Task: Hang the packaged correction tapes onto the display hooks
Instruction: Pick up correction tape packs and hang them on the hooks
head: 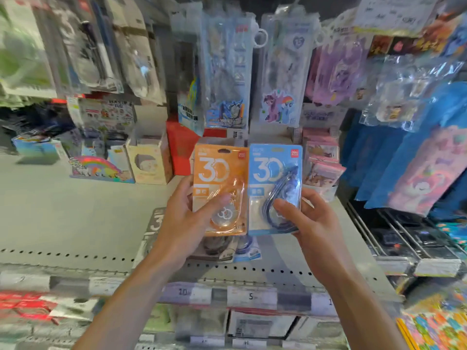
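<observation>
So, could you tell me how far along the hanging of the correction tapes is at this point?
Nothing looks hung yet. In hand: the left hand grips the orange pack, the right hand the blue pack, side by side above the shelf. Left: hooking both, plus more packs lying on the shelf beneath them.

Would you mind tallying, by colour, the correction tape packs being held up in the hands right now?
Orange pack, held in the left hand: 1
Blue pack, held in the right hand: 1
Total held: 2
More packs lie on the shelf beneath, too hidden to count.
</observation>
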A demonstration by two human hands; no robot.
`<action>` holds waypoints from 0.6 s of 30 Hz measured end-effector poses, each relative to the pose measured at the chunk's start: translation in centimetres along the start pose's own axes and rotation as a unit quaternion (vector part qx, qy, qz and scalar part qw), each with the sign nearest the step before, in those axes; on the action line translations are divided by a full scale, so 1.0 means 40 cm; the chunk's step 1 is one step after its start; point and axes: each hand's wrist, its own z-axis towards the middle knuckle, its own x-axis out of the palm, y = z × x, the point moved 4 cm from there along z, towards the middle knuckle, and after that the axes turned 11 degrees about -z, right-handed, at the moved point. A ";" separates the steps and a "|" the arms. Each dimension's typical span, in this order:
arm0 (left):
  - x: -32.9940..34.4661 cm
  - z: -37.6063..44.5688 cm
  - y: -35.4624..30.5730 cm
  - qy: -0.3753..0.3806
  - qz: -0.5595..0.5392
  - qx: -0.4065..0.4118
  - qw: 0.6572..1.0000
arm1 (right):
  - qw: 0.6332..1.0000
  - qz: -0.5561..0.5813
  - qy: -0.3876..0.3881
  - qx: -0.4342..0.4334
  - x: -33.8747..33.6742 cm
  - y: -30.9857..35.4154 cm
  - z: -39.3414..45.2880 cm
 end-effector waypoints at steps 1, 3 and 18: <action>-0.032 -0.006 -0.016 -0.003 0.002 0.002 1.000 | 1.000 -0.004 -0.003 -0.005 0.027 0.006 -0.009; -0.104 -0.016 -0.048 -0.005 0.007 0.011 1.000 | 1.000 -0.013 -0.009 -0.009 0.090 0.020 -0.030; -0.742 0.010 -0.378 0.016 0.030 0.088 0.996 | 0.996 -0.032 -0.039 -0.069 0.744 0.113 -0.131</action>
